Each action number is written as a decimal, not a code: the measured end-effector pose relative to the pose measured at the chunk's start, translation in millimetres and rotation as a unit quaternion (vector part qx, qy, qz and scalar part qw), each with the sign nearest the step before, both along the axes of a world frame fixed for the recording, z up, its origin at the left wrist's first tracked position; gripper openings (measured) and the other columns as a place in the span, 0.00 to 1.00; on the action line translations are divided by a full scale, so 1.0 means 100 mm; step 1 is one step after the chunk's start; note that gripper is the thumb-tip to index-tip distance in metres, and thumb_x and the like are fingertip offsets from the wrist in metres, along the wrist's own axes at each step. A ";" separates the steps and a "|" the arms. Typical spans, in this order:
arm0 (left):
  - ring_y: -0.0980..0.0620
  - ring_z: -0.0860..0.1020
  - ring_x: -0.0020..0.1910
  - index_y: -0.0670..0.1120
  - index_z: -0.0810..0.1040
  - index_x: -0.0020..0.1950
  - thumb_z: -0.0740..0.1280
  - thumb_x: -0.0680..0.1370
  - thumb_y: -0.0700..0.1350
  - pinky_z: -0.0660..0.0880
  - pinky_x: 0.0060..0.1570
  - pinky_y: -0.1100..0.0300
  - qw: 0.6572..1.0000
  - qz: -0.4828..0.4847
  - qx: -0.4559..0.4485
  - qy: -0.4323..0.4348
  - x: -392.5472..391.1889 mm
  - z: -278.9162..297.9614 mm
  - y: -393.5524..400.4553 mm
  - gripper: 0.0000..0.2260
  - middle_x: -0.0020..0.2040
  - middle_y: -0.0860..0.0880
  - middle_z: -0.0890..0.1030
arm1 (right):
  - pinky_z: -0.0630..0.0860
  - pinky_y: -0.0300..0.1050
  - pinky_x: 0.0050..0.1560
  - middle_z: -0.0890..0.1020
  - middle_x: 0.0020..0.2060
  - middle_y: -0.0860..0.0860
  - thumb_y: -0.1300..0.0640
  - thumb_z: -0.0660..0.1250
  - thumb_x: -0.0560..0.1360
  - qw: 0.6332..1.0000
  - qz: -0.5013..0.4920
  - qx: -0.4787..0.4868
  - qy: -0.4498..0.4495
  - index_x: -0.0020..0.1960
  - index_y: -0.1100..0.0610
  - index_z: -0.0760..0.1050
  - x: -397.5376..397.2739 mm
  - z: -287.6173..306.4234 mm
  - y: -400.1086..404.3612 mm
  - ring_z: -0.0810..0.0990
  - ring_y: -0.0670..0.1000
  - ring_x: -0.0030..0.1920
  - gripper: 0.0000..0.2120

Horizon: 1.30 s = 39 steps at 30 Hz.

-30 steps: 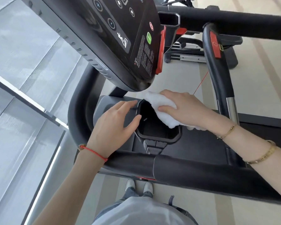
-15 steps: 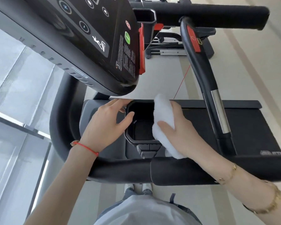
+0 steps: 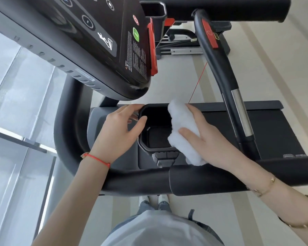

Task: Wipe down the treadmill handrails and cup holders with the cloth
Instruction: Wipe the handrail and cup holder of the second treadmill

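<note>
A black cup holder (image 3: 146, 148) sits in the treadmill's grey tray, below the console. My right hand (image 3: 208, 139) grips a white cloth (image 3: 181, 132) and presses it against the holder's right rim, with the thumb lying across the cloth. My left hand (image 3: 121, 134) rests on the tray at the holder's left rim, fingers relaxed, thumb at the rim's edge. The padded black front handrail (image 3: 194, 181) runs across under both forearms. A curved black grip bar (image 3: 220, 71) with a chrome section rises on the right.
The black console (image 3: 100, 43) with buttons and a red safety clip (image 3: 152, 50) overhangs the tray from the upper left. A second cup holder (image 3: 155, 11) and another padded rail (image 3: 229, 9) lie at the top. The treadmill belt (image 3: 270, 132) is right; windows are left.
My right hand has slid the cloth from the holder's far rim round to its right side. My left hand has stayed at the left rim. The view has shifted slightly.
</note>
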<state>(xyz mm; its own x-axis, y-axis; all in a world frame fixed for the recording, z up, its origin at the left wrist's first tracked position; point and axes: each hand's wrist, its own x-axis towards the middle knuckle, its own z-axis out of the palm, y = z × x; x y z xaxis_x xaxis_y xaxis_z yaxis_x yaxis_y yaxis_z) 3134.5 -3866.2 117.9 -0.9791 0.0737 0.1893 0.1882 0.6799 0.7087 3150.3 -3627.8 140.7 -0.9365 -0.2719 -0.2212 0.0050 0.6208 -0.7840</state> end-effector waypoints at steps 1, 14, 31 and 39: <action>0.68 0.78 0.49 0.50 0.78 0.65 0.67 0.78 0.49 0.67 0.51 0.80 1.000 -0.002 0.002 0.000 0.00 0.00 0.00 0.16 0.50 0.59 0.79 | 0.69 0.42 0.61 0.70 0.68 0.42 0.45 0.57 0.81 1.000 0.003 -0.012 0.009 0.77 0.39 0.49 0.06 0.03 0.03 0.72 0.44 0.63 0.28; 0.73 0.75 0.48 0.46 0.79 0.64 0.62 0.82 0.43 0.67 0.50 0.79 1.000 -0.011 0.022 0.002 0.00 0.07 -0.02 0.13 0.52 0.56 0.80 | 0.73 0.47 0.54 0.72 0.59 0.44 0.42 0.53 0.81 0.942 0.252 0.188 0.120 0.64 0.51 0.64 0.15 0.32 -0.45 0.76 0.49 0.55 0.18; 0.71 0.76 0.48 0.47 0.80 0.63 0.60 0.82 0.39 0.66 0.49 0.79 0.999 -0.018 0.029 0.010 0.01 0.09 -0.01 0.13 0.47 0.59 0.79 | 0.61 0.45 0.42 0.78 0.44 0.47 0.38 0.48 0.80 0.920 0.250 0.257 0.159 0.48 0.51 0.63 0.06 0.22 -0.61 0.74 0.51 0.40 0.17; 0.68 0.77 0.49 0.48 0.78 0.66 0.63 0.81 0.44 0.69 0.52 0.77 0.999 -0.022 0.024 -0.011 0.03 0.09 -0.03 0.14 0.51 0.55 0.81 | 0.70 0.38 0.39 0.74 0.33 0.47 0.48 0.48 0.83 0.868 0.228 0.278 0.343 0.44 0.56 0.78 0.21 0.19 -0.27 0.73 0.48 0.33 0.23</action>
